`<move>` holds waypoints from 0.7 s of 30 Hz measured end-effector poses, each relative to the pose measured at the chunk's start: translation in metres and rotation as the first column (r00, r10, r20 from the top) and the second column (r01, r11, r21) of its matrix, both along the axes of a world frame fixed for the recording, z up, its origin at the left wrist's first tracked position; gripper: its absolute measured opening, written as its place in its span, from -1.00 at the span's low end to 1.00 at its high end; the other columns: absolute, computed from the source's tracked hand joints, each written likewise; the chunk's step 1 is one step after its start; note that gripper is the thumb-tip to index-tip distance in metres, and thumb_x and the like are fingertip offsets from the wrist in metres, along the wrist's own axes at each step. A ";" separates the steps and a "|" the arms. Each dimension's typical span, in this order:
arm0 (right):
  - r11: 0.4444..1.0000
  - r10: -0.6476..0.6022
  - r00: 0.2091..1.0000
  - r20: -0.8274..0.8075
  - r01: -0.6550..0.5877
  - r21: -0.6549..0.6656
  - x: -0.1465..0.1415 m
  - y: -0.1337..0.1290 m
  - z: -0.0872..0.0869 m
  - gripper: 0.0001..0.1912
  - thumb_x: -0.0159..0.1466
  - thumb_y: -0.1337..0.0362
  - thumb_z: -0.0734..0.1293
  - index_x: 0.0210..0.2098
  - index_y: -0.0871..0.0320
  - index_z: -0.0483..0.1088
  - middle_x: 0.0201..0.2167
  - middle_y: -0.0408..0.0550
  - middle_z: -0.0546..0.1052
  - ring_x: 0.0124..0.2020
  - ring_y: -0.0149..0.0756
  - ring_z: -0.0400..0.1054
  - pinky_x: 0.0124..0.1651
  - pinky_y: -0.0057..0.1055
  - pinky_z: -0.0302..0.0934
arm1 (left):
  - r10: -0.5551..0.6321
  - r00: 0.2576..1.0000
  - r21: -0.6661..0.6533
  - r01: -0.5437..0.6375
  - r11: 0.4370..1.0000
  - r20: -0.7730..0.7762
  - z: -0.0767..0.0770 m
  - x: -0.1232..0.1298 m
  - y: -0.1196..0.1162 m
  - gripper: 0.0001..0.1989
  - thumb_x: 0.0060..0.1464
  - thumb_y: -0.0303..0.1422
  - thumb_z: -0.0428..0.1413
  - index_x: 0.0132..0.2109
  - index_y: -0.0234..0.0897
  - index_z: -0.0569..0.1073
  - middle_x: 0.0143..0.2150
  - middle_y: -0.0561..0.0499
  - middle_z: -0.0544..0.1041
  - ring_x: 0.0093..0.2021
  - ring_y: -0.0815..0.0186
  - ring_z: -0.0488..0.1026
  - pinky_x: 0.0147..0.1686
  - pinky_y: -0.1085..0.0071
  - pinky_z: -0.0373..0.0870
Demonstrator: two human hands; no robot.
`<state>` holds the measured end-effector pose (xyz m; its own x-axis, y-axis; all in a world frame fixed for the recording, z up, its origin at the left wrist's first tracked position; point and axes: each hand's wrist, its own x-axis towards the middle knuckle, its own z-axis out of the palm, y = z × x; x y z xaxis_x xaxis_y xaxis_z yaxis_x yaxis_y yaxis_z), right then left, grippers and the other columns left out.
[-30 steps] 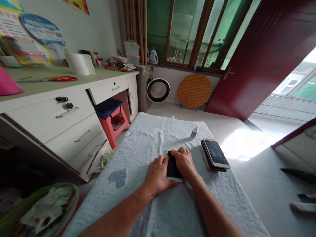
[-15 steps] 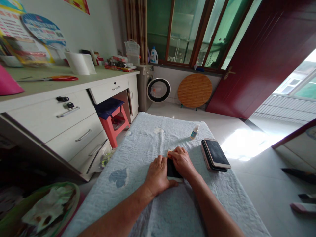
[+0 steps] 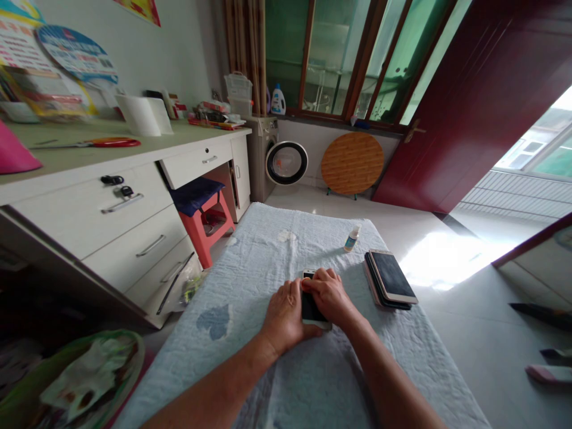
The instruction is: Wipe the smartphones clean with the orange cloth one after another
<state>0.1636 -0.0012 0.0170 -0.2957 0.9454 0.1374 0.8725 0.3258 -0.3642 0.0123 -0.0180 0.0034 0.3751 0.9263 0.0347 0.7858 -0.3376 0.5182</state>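
A white-edged smartphone (image 3: pixel 312 308) with a dark screen lies face up on the cloth-covered table. My left hand (image 3: pixel 282 311) grips it along its left side, thumb across the near end. Over the upper part of the screen, my right hand (image 3: pixel 331 295) is closed, its fingertips pressing down a small orange piece (image 3: pixel 305 285). Fingers cover most of that piece, so I cannot tell its kind. Beyond the hands stands a small spray bottle (image 3: pixel 351 239) with a white top. To the right is a stack of phones (image 3: pixel 393 277), the top one gold-edged.
A pale blue quilted cloth (image 3: pixel 259 256) covers the table. At left are a white desk (image 3: pixel 120 220), a red stool (image 3: pixel 203 229) and a waste bin (image 3: pixel 140 351). A washing machine (image 3: pixel 261 158) with its door open and a round wooden tabletop (image 3: pixel 353 162) are farther back.
My right hand has slid slightly toward me on the phone screen with the orange piece, uncovering more of the far end. My left hand keeps its hold on the phone.
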 end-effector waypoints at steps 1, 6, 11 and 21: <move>1.000 0.024 1.000 -0.009 -0.024 -0.018 0.001 -0.003 0.002 -0.75 0.33 0.31 0.20 -0.28 -0.03 0.51 -0.31 -0.11 0.36 -0.19 -0.29 0.12 -0.11 -0.38 -0.03 | -0.001 1.000 0.000 0.001 1.000 0.006 -0.001 0.000 0.000 0.03 -0.41 -0.09 0.38 0.19 -0.27 0.10 0.03 -0.17 0.34 0.04 -0.01 0.34 0.02 0.14 0.28; 0.980 0.142 0.990 -0.025 -0.144 -0.140 0.008 -0.014 0.009 -0.75 0.23 0.40 0.23 -0.33 -0.02 0.52 -0.32 -0.14 0.35 -0.18 -0.31 0.14 -0.04 -0.35 -0.03 | -0.005 1.000 -0.011 0.005 1.000 -0.009 -0.006 -0.002 0.003 0.10 -0.40 -0.07 0.37 0.25 -0.30 0.05 0.05 -0.19 0.34 0.07 -0.01 0.31 0.04 0.17 0.26; 0.944 0.224 0.973 -0.047 -0.229 -0.238 0.014 -0.019 0.021 -0.73 0.19 0.41 0.24 -0.35 -0.05 0.53 -0.33 -0.17 0.36 -0.17 -0.32 0.16 0.00 -0.34 -0.04 | -0.050 0.998 -0.013 0.050 0.999 -0.028 -0.006 -0.004 0.005 0.06 -0.36 0.03 0.33 0.26 -0.26 0.13 0.02 -0.15 0.33 0.04 0.01 0.34 0.03 0.21 0.27; 0.995 0.008 0.999 0.040 -0.004 -0.104 0.028 -0.002 0.001 -0.74 0.30 0.33 0.22 -0.18 -0.07 0.52 -0.31 -0.11 0.36 -0.22 -0.31 0.17 -0.12 -0.41 -0.02 | -0.047 0.997 -0.045 0.044 0.998 -0.056 0.000 -0.003 0.003 0.00 -0.38 0.02 0.34 0.22 -0.17 0.20 0.03 -0.12 0.33 0.03 0.01 0.35 0.05 0.21 0.24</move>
